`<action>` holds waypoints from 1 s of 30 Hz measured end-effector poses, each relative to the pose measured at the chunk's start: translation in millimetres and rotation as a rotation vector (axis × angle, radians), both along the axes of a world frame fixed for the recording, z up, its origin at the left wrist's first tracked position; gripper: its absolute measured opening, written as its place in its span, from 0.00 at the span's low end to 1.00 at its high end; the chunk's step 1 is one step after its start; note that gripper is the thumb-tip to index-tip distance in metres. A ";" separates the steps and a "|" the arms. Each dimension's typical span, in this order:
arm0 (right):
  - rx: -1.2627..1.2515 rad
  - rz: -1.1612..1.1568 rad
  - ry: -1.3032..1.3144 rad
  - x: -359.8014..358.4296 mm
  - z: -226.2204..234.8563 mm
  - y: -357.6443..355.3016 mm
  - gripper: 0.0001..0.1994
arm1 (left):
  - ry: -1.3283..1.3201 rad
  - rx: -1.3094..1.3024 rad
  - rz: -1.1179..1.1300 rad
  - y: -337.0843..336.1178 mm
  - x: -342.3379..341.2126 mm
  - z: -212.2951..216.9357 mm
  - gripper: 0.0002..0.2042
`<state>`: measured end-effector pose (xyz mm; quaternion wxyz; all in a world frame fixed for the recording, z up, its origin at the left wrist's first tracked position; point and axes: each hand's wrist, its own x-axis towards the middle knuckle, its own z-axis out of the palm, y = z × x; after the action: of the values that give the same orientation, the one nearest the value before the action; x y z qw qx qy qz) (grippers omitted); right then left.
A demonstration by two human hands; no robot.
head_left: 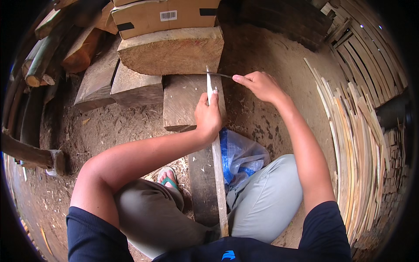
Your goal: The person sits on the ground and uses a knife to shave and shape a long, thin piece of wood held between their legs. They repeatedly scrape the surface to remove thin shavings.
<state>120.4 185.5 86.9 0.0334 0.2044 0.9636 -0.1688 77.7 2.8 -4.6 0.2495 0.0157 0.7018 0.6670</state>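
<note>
A long, thin wooden stick (pixel 219 174) runs from my lap up to a pale, whittled tip above a wooden block (pixel 181 102). My left hand (pixel 208 114) is closed round the stick below that tip. Out to the right, my right hand (pixel 260 86) grips a knife (pixel 223 75), its handle hidden in my fingers. The dark blade reaches left and meets or crosses the stick near its tip; whether it cuts in, I cannot tell.
Beyond the block lies a thick squared timber (pixel 172 52) with a cardboard box (pixel 163 19) on it. Plastic sheeting (pixel 244 155) is bunched by my right knee. Long wooden strips (pixel 349 161) are piled at the right, logs (pixel 39 65) at the far left. Shavings litter the dirt floor.
</note>
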 end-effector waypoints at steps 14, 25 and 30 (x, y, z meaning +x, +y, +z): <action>0.031 -0.019 -0.088 -11.5 0.1 2.2 0.38 | 0.175 -0.065 0.019 6.9 3.1 -14.2 0.15; 0.173 0.051 0.023 -35.9 -5.9 -22.8 0.37 | 0.162 -0.118 -0.027 7.4 3.0 -2.8 0.16; 0.149 0.061 0.039 -28.0 -12.0 8.7 0.37 | 0.172 -0.129 -0.066 3.8 3.5 4.7 0.15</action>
<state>92.3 194.2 74.9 0.0045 0.1735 0.9798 -0.0996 81.2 6.5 0.1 0.2106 0.0798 0.7614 0.6080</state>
